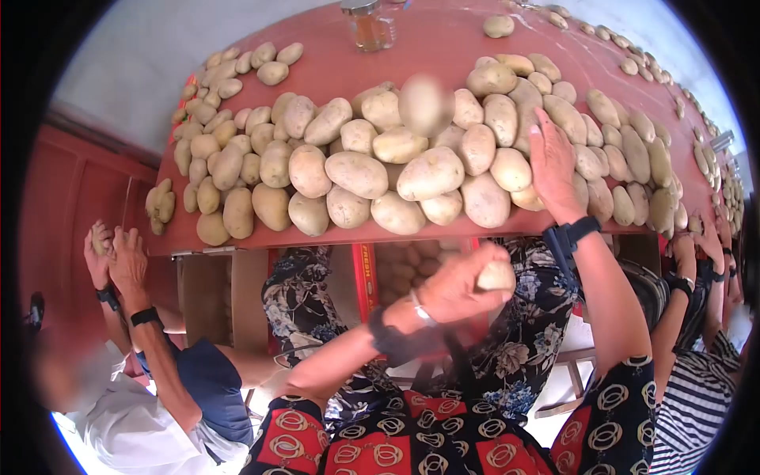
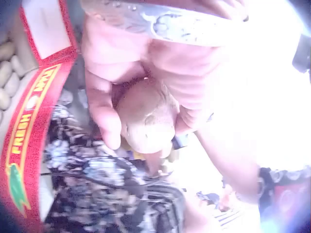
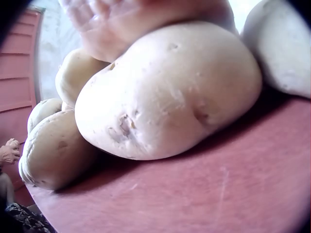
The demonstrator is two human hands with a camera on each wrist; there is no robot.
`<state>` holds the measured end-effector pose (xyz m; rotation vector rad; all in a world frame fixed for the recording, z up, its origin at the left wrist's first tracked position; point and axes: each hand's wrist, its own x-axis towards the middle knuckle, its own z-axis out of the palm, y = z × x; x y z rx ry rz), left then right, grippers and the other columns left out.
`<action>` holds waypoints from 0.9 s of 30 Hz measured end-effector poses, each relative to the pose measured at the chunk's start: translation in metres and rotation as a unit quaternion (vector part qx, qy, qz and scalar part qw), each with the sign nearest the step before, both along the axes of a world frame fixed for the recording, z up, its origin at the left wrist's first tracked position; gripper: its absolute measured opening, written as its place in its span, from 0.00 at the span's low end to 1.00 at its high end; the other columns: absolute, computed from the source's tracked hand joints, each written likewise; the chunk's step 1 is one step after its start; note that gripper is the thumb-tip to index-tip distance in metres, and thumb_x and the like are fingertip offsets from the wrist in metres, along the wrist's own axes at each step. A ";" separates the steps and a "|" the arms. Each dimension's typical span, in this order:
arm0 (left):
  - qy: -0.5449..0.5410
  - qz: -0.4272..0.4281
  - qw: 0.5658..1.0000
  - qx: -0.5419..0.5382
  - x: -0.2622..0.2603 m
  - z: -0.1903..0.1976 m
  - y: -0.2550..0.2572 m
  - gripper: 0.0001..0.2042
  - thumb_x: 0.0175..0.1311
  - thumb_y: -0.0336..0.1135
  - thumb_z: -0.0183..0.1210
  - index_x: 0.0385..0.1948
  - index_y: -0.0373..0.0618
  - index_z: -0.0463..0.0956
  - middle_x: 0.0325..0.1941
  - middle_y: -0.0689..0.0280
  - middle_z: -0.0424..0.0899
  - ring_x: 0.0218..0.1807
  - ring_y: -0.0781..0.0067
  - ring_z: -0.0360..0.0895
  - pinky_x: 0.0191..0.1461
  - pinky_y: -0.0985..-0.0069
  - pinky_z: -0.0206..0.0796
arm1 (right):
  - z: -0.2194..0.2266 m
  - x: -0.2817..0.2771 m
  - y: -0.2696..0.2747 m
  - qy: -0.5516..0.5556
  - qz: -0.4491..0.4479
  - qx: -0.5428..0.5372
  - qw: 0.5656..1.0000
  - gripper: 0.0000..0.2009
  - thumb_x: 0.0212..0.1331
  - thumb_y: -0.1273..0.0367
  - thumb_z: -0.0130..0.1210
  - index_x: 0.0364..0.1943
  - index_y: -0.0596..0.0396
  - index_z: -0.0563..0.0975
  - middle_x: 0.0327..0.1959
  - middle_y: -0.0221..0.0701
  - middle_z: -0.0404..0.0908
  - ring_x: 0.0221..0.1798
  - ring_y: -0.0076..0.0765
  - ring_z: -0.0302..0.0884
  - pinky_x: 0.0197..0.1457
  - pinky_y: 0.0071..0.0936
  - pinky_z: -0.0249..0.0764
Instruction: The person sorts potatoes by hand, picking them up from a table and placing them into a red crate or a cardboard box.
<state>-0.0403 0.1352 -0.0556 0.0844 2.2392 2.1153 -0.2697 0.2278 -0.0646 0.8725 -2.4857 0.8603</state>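
My left hand [image 1: 463, 286], with a bracelet at its wrist, grips a potato [image 1: 496, 275] above the lap, in front of the table edge. The left wrist view shows the fingers and thumb of that hand [image 2: 146, 58] around the pale potato [image 2: 148, 119]. My right hand [image 1: 554, 162] rests with extended fingers against the right part of the potato pile [image 1: 431, 174]. Seen from the right wrist, the palm [image 3: 155, 24] lies against the back of a large potato [image 3: 170, 92] on the red table [image 3: 194, 194].
A glass jar [image 1: 368, 28] stands at the table's far edge. Below the near edge is a red-rimmed box [image 1: 368, 277] with potatoes inside, and a cardboard box [image 1: 207, 297] is left of it. Other people's hands [image 1: 127, 257] work at the left and right. A lone potato [image 1: 499, 26] lies farther back.
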 end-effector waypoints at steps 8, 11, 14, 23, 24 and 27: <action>0.343 0.294 0.726 -0.518 -0.067 0.077 -0.071 0.16 0.57 0.33 0.58 0.46 0.42 0.71 0.43 0.58 0.76 0.44 0.64 0.75 0.46 0.70 0.67 | -0.008 -0.004 -0.001 0.045 0.006 -0.019 0.999 0.21 0.63 0.57 0.39 0.56 0.51 0.69 0.46 0.43 0.76 0.52 0.48 0.69 0.55 0.44 0.60; 0.267 0.252 0.711 -0.600 -0.079 0.052 -0.080 0.14 0.58 0.33 0.57 0.45 0.41 0.71 0.42 0.58 0.77 0.43 0.65 0.75 0.45 0.70 0.67 | -0.003 -0.004 -0.001 0.041 -0.001 -0.022 0.999 0.21 0.63 0.57 0.39 0.56 0.51 0.68 0.46 0.43 0.76 0.53 0.48 0.69 0.56 0.43 0.60; 0.242 0.221 0.718 -0.614 -0.082 0.040 -0.081 0.13 0.59 0.33 0.56 0.45 0.41 0.71 0.42 0.58 0.77 0.42 0.66 0.75 0.44 0.71 0.67 | 0.000 0.000 -0.001 0.035 0.001 -0.022 0.999 0.21 0.64 0.56 0.39 0.56 0.51 0.68 0.47 0.44 0.75 0.53 0.48 0.69 0.56 0.43 0.60; 0.345 0.278 0.752 -0.489 -0.052 0.056 -0.073 0.10 0.61 0.32 0.52 0.42 0.40 0.73 0.40 0.58 0.78 0.39 0.67 0.75 0.42 0.72 0.67 | 0.004 0.003 0.001 0.018 0.008 -0.026 0.999 0.22 0.64 0.56 0.38 0.57 0.51 0.67 0.49 0.44 0.74 0.55 0.49 0.68 0.58 0.41 0.60; 0.340 0.279 0.776 -0.452 -0.039 0.054 -0.070 0.10 0.62 0.32 0.52 0.42 0.40 0.73 0.39 0.58 0.78 0.39 0.67 0.75 0.41 0.72 0.67 | 0.006 0.002 0.001 0.018 0.006 -0.026 0.999 0.22 0.64 0.56 0.38 0.57 0.51 0.67 0.49 0.45 0.74 0.55 0.49 0.68 0.58 0.40 0.60; 0.195 0.187 0.902 -0.336 0.015 0.029 -0.054 0.10 0.65 0.34 0.49 0.33 0.38 0.75 0.31 0.62 0.79 0.32 0.72 0.75 0.38 0.77 0.66 | 0.006 0.003 0.003 0.015 0.010 -0.026 0.999 0.22 0.64 0.56 0.38 0.57 0.51 0.67 0.49 0.45 0.74 0.55 0.49 0.68 0.58 0.40 0.60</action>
